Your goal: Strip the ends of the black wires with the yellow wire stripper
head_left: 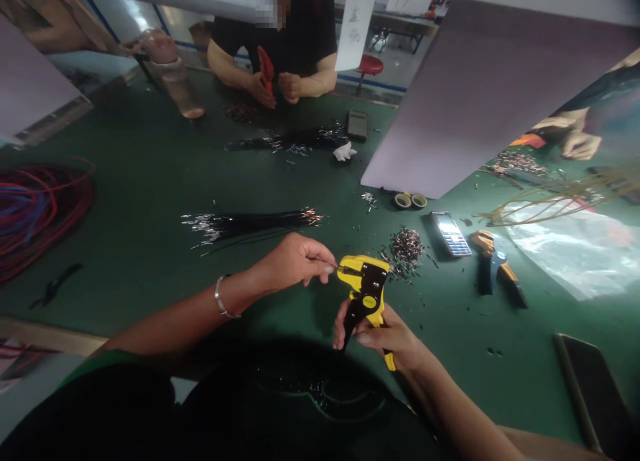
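My left hand (pixel 295 261) pinches the end of a thin wire (pixel 334 268) between thumb and fingers and feeds it into the jaws of a yellow and black automatic wire stripper (pixel 365 281). My right hand (pixel 383 334) is wrapped around the stripper's handles, below its head. The wire's length is mostly hidden by my fingers. A bundle of black wires with bare ends (pixel 250 224) lies on the green mat (pixel 150 174) ahead of my left hand.
Nearby lie a heap of small metal pieces (pixel 406 246), a keypad phone (pixel 451 233), blue-and-orange pliers (pixel 495 268) and tape rolls (pixel 410 200). A co-worker's hands (pixel 265 88) hold a red-handled tool across the table. Another person's hands (pixel 575 138) show at right, beyond a tall board (pixel 480 94).
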Action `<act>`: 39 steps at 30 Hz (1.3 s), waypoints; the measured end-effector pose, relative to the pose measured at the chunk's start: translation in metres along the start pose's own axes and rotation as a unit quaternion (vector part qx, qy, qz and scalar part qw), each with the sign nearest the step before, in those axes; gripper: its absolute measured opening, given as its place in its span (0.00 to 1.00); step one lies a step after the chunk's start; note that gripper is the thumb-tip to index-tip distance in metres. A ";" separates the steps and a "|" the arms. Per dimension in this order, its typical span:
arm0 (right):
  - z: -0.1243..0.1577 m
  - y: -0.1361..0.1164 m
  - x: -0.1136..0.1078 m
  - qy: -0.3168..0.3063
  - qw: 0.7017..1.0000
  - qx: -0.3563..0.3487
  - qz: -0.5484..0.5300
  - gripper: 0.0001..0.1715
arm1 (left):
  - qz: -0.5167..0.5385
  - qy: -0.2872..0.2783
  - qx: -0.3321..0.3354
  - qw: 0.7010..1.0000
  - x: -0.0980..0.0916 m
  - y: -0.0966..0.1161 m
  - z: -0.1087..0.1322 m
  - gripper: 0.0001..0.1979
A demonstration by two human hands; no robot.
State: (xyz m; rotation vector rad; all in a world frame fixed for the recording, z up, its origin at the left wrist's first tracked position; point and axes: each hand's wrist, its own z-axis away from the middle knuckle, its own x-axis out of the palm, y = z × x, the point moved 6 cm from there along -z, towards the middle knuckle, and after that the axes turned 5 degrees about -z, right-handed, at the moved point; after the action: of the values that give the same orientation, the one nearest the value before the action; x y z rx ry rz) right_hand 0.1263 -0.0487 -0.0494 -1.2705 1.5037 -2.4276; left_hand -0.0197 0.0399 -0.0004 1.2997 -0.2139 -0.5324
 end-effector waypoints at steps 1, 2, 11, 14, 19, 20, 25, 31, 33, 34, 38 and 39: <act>0.000 -0.001 0.001 0.000 1.000 0.000 0.001 0.23 | 0.006 0.000 -0.002 1.000 0.000 0.000 0.000 0.04; 0.000 -0.002 0.002 -0.001 1.000 -0.001 0.003 0.22 | 0.012 0.000 -0.004 1.000 0.000 0.001 0.000 0.03; 0.000 -0.001 0.004 -0.010 1.000 0.000 -0.001 0.22 | 0.065 -0.022 -0.028 0.997 0.003 -0.003 0.000 0.03; 0.000 -0.002 0.004 -0.015 1.000 -0.007 -0.004 0.22 | 0.057 -0.022 -0.032 0.998 0.004 -0.006 -0.001 0.03; 0.000 -0.001 0.003 -0.022 1.000 -0.017 0.003 0.22 | 0.036 -0.029 -0.043 0.998 0.006 -0.005 0.000 0.04; 0.000 -0.001 0.002 -0.023 0.999 -0.020 0.008 0.22 | 0.033 -0.027 -0.044 0.998 0.006 -0.004 0.000 0.04; 0.000 0.001 0.001 -0.015 0.999 -0.028 0.020 0.20 | 0.030 -0.033 -0.041 0.998 0.006 -0.002 0.001 0.04; 0.001 0.006 0.000 -0.012 0.999 -0.031 0.031 0.18 | 0.030 -0.036 -0.041 0.998 0.005 -0.003 0.001 0.03; 0.001 0.007 0.000 -0.009 0.999 -0.030 0.025 0.17 | 0.034 -0.040 -0.040 0.998 0.005 -0.003 0.000 0.03; 0.001 0.008 0.001 -0.006 0.999 -0.029 0.020 0.17 | 0.036 -0.041 -0.038 0.998 0.004 -0.003 0.000 0.03; 0.002 0.008 0.002 0.004 1.000 -0.026 0.016 0.16 | 0.032 -0.050 -0.039 0.997 0.004 -0.005 0.000 0.03; 0.003 0.009 0.002 0.005 1.000 -0.023 0.018 0.15 | 0.031 -0.050 -0.039 0.997 0.004 -0.005 0.000 0.03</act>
State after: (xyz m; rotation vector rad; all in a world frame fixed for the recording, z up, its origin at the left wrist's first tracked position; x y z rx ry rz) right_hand 0.1232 -0.0560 -0.0540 -1.2293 1.5810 -2.3932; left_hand -0.0173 0.0373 -0.0060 1.1876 -0.3128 -0.5493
